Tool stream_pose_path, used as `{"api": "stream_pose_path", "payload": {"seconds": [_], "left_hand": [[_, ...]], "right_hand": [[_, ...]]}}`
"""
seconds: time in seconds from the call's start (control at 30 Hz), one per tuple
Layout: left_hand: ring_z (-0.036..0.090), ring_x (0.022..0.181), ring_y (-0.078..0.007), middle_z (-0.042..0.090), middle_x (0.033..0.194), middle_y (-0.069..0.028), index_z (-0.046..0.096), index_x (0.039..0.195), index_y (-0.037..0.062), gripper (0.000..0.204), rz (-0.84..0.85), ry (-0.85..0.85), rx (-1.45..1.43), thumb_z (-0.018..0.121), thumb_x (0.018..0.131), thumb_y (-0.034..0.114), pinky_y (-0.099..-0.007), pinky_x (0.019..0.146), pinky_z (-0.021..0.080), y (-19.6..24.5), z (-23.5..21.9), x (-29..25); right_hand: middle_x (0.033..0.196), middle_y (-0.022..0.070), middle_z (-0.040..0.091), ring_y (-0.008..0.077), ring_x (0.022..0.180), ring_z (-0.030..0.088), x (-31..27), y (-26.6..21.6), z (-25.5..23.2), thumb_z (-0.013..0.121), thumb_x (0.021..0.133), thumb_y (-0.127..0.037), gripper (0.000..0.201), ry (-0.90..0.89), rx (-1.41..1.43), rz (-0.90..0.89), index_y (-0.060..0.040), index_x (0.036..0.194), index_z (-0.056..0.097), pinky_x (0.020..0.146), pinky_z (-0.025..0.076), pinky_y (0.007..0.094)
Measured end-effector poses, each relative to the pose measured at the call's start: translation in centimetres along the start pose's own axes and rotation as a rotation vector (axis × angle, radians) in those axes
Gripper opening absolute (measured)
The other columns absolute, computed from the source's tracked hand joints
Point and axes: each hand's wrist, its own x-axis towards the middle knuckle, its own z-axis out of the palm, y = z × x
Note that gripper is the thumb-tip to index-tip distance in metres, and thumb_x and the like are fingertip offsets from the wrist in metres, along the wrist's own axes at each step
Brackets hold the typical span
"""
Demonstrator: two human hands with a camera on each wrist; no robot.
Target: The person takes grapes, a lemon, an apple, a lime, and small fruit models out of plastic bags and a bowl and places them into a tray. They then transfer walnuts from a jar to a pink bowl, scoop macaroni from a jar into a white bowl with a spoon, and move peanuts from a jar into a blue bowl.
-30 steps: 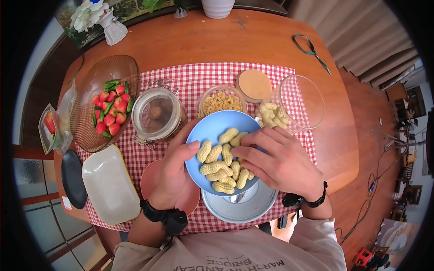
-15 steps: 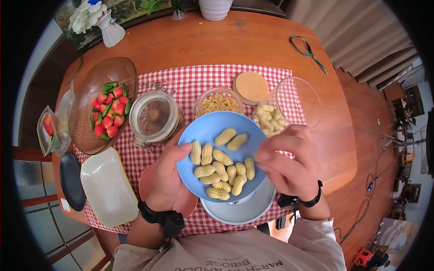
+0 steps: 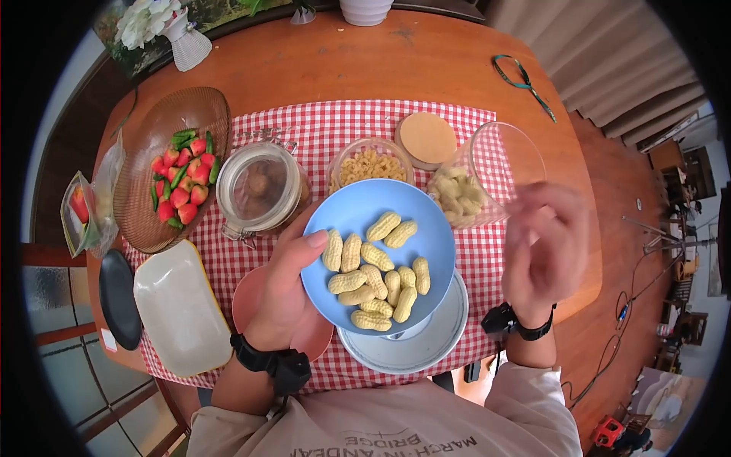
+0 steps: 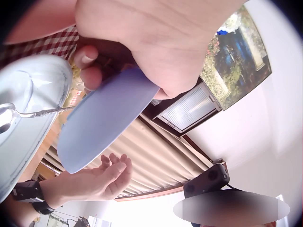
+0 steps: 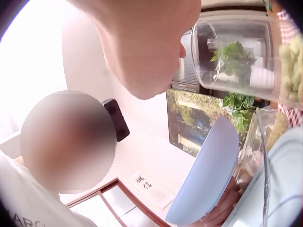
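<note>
The left hand (image 3: 283, 286) grips a blue plate (image 3: 438, 228) by its left rim, thumb on top, in the head view. Several peanuts (image 3: 375, 257) lie spread on it. To the right of the plate the right hand (image 3: 550, 244) is raised, blurred, its fingers loosely bent, touching nothing. Behind that hand a clear jar (image 3: 512, 171) lies on its side with more peanuts (image 3: 459, 194) in it. Below the blue plate a white plate (image 3: 449, 335) with a spoon is partly covered; the left wrist view shows the spoon (image 4: 38, 114) on it.
A glass jar (image 3: 260, 186), a bowl of pasta (image 3: 371, 166) and a wooden lid (image 3: 427, 139) stand behind. On the left are a brown glass dish (image 3: 137, 175) with strawberries and green peppers, a cream tray (image 3: 183, 312), a black dish (image 3: 120, 301) and a pink plate (image 3: 312, 335).
The right hand has moved from among the peanuts to the right, away from the plate. The left hand still holds the plate, where the peanuts lie more spread out.
</note>
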Motion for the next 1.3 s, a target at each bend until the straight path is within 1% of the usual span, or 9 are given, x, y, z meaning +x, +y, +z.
{"api": "stream_pose_path", "payload": {"seconds": [0.1, 0.13, 0.2, 0.63, 0.8, 1.03, 1.13, 1.2, 1.3], "left_hand": [[0.064, 0.118, -0.0231, 0.063, 0.128, -0.0168, 0.050, 0.139, -0.0042, 0.058, -0.006, 0.014, 0.014, 0.060, 0.092, 0.029, -0.0374, 0.103, 0.050, -0.3, -0.1, 0.2], [0.064, 0.118, -0.0231, 0.063, 0.128, -0.0168, 0.050, 0.139, -0.0042, 0.058, -0.006, 0.016, 0.014, 0.060, 0.092, 0.029, -0.0374, 0.103, 0.050, -0.3, -0.1, 0.3], [0.064, 0.117, -0.0218, 0.063, 0.127, -0.0159, 0.050, 0.139, -0.0034, 0.059, 0.003, 0.015, 0.041, 0.061, 0.091, 0.029, -0.0364, 0.102, 0.051, -0.3, -0.1, 0.3], [0.062, 0.118, -0.0210, 0.062, 0.128, -0.0147, 0.048, 0.141, -0.0043, 0.067, -0.006, -0.001, 0.080, 0.062, 0.089, 0.035, -0.0354, 0.103, 0.049, -0.6, -0.2, 0.4], [0.061, 0.119, -0.0216, 0.062, 0.129, -0.0148, 0.048, 0.141, -0.0041, 0.066, 0.028, -0.005, 0.088, 0.062, 0.090, 0.035, -0.0361, 0.103, 0.048, 0.0, 0.2, 0.4], [0.061, 0.122, -0.0231, 0.061, 0.133, -0.0165, 0.048, 0.142, -0.0042, 0.065, -0.005, -0.031, 0.027, 0.060, 0.091, 0.035, -0.0380, 0.106, 0.048, -0.3, -0.2, 0.5], [0.061, 0.123, -0.0248, 0.060, 0.135, -0.0178, 0.047, 0.143, -0.0045, 0.065, -0.001, -0.020, 0.056, 0.059, 0.092, 0.034, -0.0390, 0.107, 0.047, -0.2, 0.0, 0.5], [0.061, 0.124, -0.0262, 0.060, 0.135, -0.0185, 0.046, 0.144, -0.0047, 0.065, 0.009, -0.038, 0.032, 0.059, 0.093, 0.034, -0.0400, 0.108, 0.047, 0.1, 0.5, 0.3], [0.061, 0.125, -0.0270, 0.060, 0.136, -0.0192, 0.046, 0.144, -0.0050, 0.066, 0.003, -0.029, 0.030, 0.060, 0.092, 0.034, -0.0408, 0.108, 0.047, 0.1, 0.6, 0.2]], "right_hand": [[0.105, 0.0088, 0.070, 0.0258, 0.085, 0.067, 0.7, -1.6, 0.9, 0.078, 0.083, -0.024, 0.028, -0.379, 0.306, -0.037, -0.0069, 0.104, 0.073, 0.073, 0.055, 0.0371], [0.105, 0.0088, 0.070, 0.0258, 0.085, 0.067, 0.6, -2.2, 1.5, 0.078, 0.083, -0.024, 0.028, -0.379, 0.308, -0.037, -0.0069, 0.104, 0.073, 0.073, 0.055, 0.0371], [0.109, 0.0054, 0.068, 0.0248, 0.089, 0.066, 0.2, -3.2, 2.7, 0.078, 0.081, -0.030, 0.036, -0.635, 0.262, -0.053, -0.0079, 0.109, 0.072, 0.075, 0.055, 0.0354], [0.106, 0.0045, 0.068, 0.0240, 0.085, 0.067, -0.9, -3.0, 4.3, 0.077, 0.075, -0.011, 0.037, -0.577, 0.290, -0.029, -0.0087, 0.112, 0.073, 0.074, 0.056, 0.0375], [0.100, 0.0055, 0.068, 0.0212, 0.081, 0.068, 0.2, -2.3, 4.4, 0.075, 0.067, -0.009, 0.042, -0.545, 0.202, -0.261, -0.0060, 0.110, 0.073, 0.071, 0.057, 0.0350], [0.083, 0.0041, 0.067, 0.0217, 0.070, 0.067, 5.0, -0.6, 1.1, 0.070, 0.075, -0.007, 0.039, -0.438, 0.138, -0.297, -0.0037, 0.114, 0.070, 0.064, 0.054, 0.0327], [0.090, 0.0075, 0.072, 0.0252, 0.073, 0.068, 6.5, -0.1, -1.8, 0.079, 0.078, -0.006, 0.032, -0.316, 0.035, -0.047, -0.0041, 0.107, 0.068, 0.062, 0.053, 0.0351], [0.087, 0.0071, 0.072, 0.0255, 0.072, 0.069, 7.2, 0.0, -3.6, 0.079, 0.081, -0.010, 0.026, -0.390, -0.054, 0.160, -0.0070, 0.104, 0.068, 0.063, 0.053, 0.0350], [0.085, 0.0064, 0.072, 0.0251, 0.069, 0.068, 6.8, 1.5, -4.3, 0.080, 0.081, -0.014, 0.024, -0.475, -0.212, 0.135, -0.0082, 0.102, 0.069, 0.061, 0.052, 0.0355]]}}
